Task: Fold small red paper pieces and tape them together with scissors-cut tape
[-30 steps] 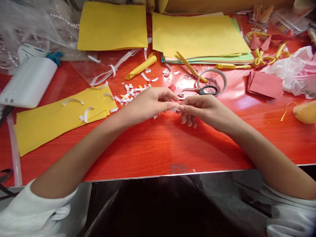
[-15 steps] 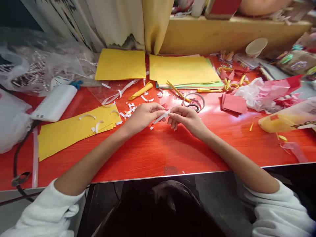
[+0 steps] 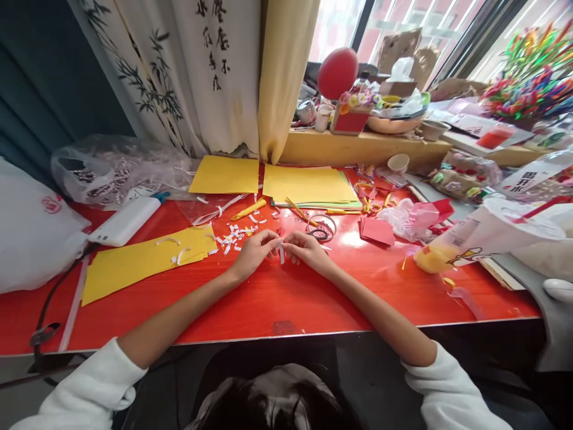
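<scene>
Just above the red table (image 3: 286,304), my left hand (image 3: 256,253) and my right hand (image 3: 308,249) meet at their fingertips. Both pinch a small white paper strip (image 3: 282,255), whose free end hangs down between them. White paper scraps (image 3: 230,237) lie scattered to the left of my left hand. Beyond my right hand are a roll of tape (image 3: 329,226) and a thin rolled yellow strip (image 3: 299,210). A short yellow paper roll (image 3: 249,209) rests behind the scraps.
Long yellow paper sheets (image 3: 134,263) lie at left beside a white power bank (image 3: 128,222). More yellow sheets (image 3: 308,184) stand stacked at the back. Red paper squares (image 3: 376,232), pink crumpled paper (image 3: 409,216) and a tilted drink cup (image 3: 487,233) occupy the right.
The white strip now hangs down, where it earlier slanted between the fingers. My view has tilted up, bringing the window and sill objects into sight.
</scene>
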`<state>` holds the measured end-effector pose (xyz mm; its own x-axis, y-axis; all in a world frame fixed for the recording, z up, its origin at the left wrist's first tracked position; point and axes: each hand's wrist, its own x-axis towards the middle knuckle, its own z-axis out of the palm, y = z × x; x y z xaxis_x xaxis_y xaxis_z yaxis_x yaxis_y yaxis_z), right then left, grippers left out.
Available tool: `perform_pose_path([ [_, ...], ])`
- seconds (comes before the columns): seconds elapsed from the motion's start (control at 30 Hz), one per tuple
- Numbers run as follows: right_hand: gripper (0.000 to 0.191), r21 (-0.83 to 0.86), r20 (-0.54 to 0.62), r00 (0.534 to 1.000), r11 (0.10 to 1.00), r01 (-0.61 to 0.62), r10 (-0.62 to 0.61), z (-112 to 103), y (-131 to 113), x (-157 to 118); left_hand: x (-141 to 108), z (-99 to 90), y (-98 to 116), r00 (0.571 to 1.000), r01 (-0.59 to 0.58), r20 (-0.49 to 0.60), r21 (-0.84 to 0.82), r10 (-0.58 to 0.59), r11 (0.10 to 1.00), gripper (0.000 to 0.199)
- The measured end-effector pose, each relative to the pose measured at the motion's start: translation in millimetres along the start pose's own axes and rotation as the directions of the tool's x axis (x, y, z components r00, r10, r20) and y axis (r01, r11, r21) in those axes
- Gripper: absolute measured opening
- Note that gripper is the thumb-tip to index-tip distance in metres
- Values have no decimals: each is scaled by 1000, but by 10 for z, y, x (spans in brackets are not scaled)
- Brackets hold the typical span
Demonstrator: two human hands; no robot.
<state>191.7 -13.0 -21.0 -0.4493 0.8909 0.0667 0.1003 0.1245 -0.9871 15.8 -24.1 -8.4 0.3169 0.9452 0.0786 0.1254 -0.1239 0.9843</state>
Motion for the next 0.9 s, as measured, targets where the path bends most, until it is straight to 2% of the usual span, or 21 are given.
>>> perform_pose_path([
  [0.13,37,-48,34,999,999,17,-16,7,43,10,2,-10,-46,1000,-4,-13,-15,4,1000,22],
  [0.33,37,-42,197,979,998,-53,61,11,36,22,46,-37,-83,989,32,-140,-161,-55,986,25],
  [0.5,39,82,315,928,969,-234,198,-66,-11,20,38,-54,-50,982,30,-179,-121,-52,992,29],
  [0.67,35,216,327,923,935,-283,204,-111,-41,20,40,-84,-84,975,10,-219,-67,-24,998,30],
  [0.73,33,257,305,931,923,-285,202,-117,-35,22,51,-107,-106,976,-2,-216,25,7,1000,35],
  [0.8,31,277,294,934,917,-288,204,-122,-20,24,62,-141,-124,971,-69,-208,241,121,968,36],
  [0.83,31,282,293,933,913,-294,209,-124,-13,25,67,-161,-131,959,-127,-190,381,212,916,34],
  [0.9,33,290,287,931,906,-310,226,-125,-5,25,70,-201,-146,906,-260,-106,624,410,737,28],
])
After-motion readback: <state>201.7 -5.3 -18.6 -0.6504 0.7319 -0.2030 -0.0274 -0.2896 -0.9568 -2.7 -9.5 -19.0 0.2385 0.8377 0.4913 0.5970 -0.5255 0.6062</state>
